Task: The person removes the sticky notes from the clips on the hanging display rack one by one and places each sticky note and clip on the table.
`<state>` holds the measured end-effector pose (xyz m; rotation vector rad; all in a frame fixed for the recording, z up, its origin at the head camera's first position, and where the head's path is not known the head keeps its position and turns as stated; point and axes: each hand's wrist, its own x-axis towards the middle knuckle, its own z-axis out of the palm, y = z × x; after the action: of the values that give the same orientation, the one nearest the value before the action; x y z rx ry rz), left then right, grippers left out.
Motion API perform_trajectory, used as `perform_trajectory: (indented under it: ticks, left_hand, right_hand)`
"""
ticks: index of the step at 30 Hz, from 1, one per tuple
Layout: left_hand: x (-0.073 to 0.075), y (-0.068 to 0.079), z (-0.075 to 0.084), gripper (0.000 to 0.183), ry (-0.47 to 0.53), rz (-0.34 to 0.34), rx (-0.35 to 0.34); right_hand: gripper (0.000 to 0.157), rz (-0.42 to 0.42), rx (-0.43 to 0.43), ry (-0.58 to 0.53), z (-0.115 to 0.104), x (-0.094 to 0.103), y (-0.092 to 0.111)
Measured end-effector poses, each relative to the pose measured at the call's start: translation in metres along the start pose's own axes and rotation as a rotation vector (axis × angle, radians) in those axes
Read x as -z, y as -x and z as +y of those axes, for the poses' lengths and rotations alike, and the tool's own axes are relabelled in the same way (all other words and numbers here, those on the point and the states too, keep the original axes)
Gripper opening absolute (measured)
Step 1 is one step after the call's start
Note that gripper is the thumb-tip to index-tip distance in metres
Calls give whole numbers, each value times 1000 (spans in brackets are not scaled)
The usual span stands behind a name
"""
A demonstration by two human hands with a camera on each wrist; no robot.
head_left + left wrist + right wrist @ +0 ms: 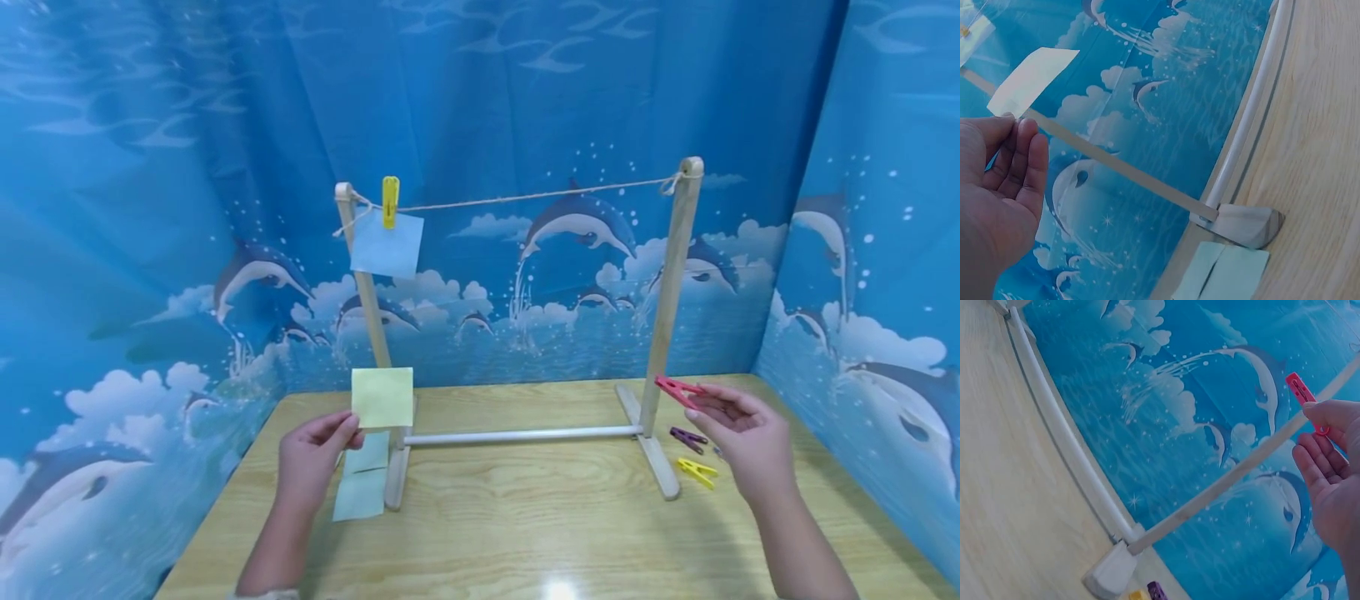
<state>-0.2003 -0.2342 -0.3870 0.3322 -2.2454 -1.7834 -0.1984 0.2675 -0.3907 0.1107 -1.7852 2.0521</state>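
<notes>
My left hand (311, 458) pinches a pale yellow paper square (383, 397) by its lower left corner, in front of the rack's left post. In the left wrist view the same paper stands out from the thumb and fingertips. On the right, my right hand (742, 437) holds a red clothespin (678, 390) between thumb and fingers, close to the right post. A string (517, 198) runs between the two post tops. Near its left end a yellow clothespin (390, 202) holds a light blue paper (387, 242) that hangs down.
Two pale green-blue papers (360, 496) lie on the table (510, 517) by the left foot. A purple clothespin (688, 440) and another yellow clothespin (697, 472) lie right of the right foot (660, 471). A white crossbar (525, 436) joins the posts low down. Blue dolphin-print curtain (487, 100) stands behind.
</notes>
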Motion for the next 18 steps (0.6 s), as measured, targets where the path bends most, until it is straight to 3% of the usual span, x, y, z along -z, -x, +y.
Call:
perform_trajectory:
  ticks: [5,18]
  left_hand:
    - [6,0,-11,42,14,23,-2]
    - [23,-4,-36,35,34,106,-9]
  right_hand:
    - [33,11,-38,-42,8,14,6]
    - [40,26,-73,-7,23,47,10]
